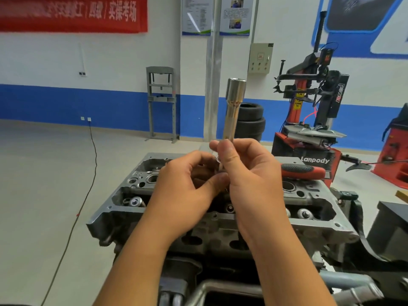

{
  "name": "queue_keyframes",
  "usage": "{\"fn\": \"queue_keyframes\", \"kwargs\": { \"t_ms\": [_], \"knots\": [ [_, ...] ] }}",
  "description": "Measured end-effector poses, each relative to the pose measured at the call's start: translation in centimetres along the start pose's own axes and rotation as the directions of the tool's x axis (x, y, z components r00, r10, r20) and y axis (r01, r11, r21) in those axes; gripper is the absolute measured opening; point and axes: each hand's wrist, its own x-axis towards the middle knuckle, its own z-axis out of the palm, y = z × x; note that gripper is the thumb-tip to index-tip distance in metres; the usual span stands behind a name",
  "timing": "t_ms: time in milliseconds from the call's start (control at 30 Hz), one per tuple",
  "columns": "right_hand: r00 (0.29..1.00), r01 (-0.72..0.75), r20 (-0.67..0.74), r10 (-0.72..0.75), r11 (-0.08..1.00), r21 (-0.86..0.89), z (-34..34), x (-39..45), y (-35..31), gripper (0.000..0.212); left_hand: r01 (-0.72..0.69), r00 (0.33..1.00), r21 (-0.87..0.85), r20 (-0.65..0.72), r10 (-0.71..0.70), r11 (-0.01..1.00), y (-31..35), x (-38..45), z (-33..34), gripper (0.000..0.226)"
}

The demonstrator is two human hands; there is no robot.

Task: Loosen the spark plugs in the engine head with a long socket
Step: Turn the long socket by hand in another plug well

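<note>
A person's two bare hands meet above the middle of an engine head [123, 202] on a stand. The right hand [249, 173] pinches the lower end of a long socket [231, 109], a polished steel tube standing nearly upright, open end up. The left hand [187, 184] curls its fingers around something small and metallic at the socket's base; what it is cannot be told. The socket looks rigid, fairly heavy and slick, best gripped low around its narrow shank. A red-handled tool [302, 171] lies at the head's far right edge.
</note>
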Motion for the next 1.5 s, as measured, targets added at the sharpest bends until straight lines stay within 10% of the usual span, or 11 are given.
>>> {"fn": "queue_keyframes", "kwargs": {
  "t_ms": [1067, 1300, 1500],
  "knots": [
    [0.997, -0.001, 0.075, 0.015, 0.984, -0.179, 0.0, 0.5, 0.5, 0.028, -0.008, 0.996, 0.02, 0.088, 0.006, 1.0, 0.4, 0.3, -0.5, 0.025],
    [0.993, -0.026, 0.112, 0.032, 0.998, -0.049, -0.4, 0.6, 0.4, 0.015, -0.011, 0.996, 0.008, -0.091, 0.012, 1.0, 0.2, 0.4, 0.1, 0.02],
    [0.992, -0.049, 0.117, 0.057, 0.997, -0.068, -0.2, 0.7, 0.3, 0.023, 0.022, 0.995, -0.102, 0.094, -0.012, 0.995, 0.5, 0.4, -0.5, 0.025]
  ]
}}
